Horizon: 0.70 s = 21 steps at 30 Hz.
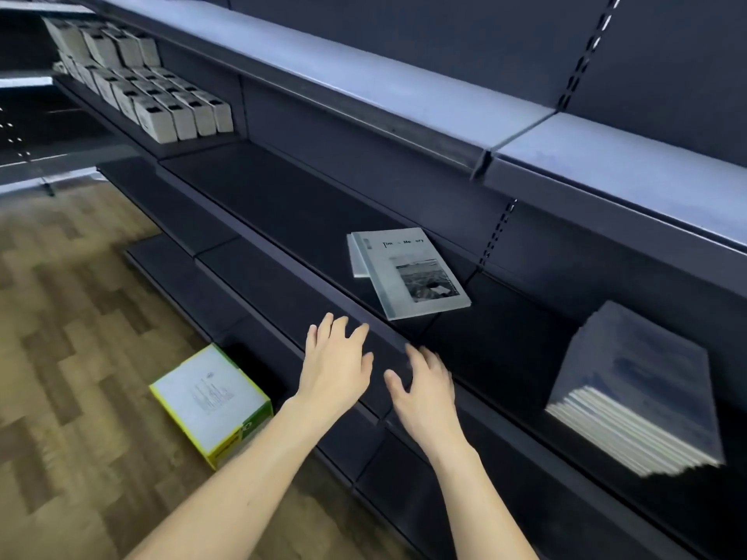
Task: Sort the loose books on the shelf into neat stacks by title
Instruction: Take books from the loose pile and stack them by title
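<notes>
Grey book (416,276) flat on shelf (291,220), askew over second copy (356,256), mostly hidden; title partly illegible. Stack (642,394) at 3 o'clock, blurred. Left hand (335,367), right hand (424,388) at 6 o'clock: released, fingers spread.

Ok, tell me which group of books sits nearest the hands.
The loose grey pair, askew mid-shelf just beyond both hands; the tall stack lies further right.
</notes>
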### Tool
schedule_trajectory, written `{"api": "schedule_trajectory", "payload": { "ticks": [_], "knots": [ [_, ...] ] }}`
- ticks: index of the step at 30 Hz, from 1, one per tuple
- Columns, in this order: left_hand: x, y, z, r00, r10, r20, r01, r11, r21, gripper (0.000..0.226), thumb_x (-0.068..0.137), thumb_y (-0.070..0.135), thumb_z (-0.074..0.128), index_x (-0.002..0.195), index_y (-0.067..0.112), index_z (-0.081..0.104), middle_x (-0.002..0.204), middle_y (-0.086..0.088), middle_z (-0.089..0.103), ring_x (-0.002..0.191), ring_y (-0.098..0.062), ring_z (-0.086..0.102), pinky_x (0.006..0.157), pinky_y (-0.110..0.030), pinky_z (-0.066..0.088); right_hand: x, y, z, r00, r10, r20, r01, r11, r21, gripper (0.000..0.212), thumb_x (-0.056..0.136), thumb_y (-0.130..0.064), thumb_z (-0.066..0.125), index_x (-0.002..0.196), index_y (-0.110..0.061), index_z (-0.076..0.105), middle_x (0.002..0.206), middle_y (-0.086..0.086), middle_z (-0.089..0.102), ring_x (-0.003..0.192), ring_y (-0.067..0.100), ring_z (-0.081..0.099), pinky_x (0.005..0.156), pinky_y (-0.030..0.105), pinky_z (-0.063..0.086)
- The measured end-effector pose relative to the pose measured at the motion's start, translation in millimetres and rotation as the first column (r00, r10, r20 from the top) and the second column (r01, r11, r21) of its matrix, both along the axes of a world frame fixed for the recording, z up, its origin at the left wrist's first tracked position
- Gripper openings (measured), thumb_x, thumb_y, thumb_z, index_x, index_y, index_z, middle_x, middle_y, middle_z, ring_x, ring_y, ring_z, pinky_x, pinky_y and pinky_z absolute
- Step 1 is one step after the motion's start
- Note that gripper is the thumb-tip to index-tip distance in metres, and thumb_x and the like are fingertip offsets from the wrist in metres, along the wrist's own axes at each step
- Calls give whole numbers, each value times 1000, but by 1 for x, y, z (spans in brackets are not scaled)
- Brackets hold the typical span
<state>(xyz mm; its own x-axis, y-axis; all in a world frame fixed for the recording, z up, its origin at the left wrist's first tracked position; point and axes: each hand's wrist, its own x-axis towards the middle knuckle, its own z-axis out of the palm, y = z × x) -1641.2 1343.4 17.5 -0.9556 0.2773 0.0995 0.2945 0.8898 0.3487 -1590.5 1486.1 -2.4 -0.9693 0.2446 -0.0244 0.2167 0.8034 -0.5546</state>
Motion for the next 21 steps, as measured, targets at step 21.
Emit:
{"api": "schedule_trajectory", "payload": {
  "ticks": [21],
  "knots": [
    [-111, 16, -36, 997, -66, 27, 65, 997, 31, 48, 95, 30, 48, 143, 23, 45, 148, -5, 37, 142, -29, 23, 117, -42, 16, -140, 18, -33, 954, -224, -198, 230, 973, 7, 45, 96, -35, 62, 140, -25, 56, 164, 10, 19, 152, 34, 6, 119, 53, 19]
  ]
}}
